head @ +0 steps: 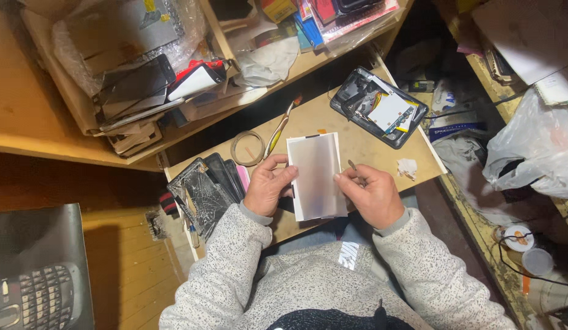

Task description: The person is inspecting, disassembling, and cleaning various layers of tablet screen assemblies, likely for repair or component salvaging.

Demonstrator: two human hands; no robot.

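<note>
Grey panel: we are holding a flat, pale grey rectangular panel (317,176) upright over the middle of the small wooden work board (369,143), above our lap.
Left hand: our left hand (267,186) is pinching the panel's left edge, thumb on its face, fingers closed on it.
Right hand: our right hand (370,194) is gripping the panel's right edge and is also clasping a thin metal tool (352,166), whose tip is sticking up beside the panel.
Behind the panel: a roll of clear tape (247,148) and a toothbrush (281,127) are lying on the board just past the panel's top left corner.
To our left: a cracked glass screen (197,197) and dark phone parts (226,177) are resting at the board's left end, close to our left hand.
To our right: an opened tablet shell (379,107) with exposed innards is sitting at the far right corner; a scrap of white paper (407,167) is lying near our right hand.
Surroundings: a cluttered cardboard box (122,79) is crowding the shelf on the left; a white plastic bag (537,143) is bulging on the right.
</note>
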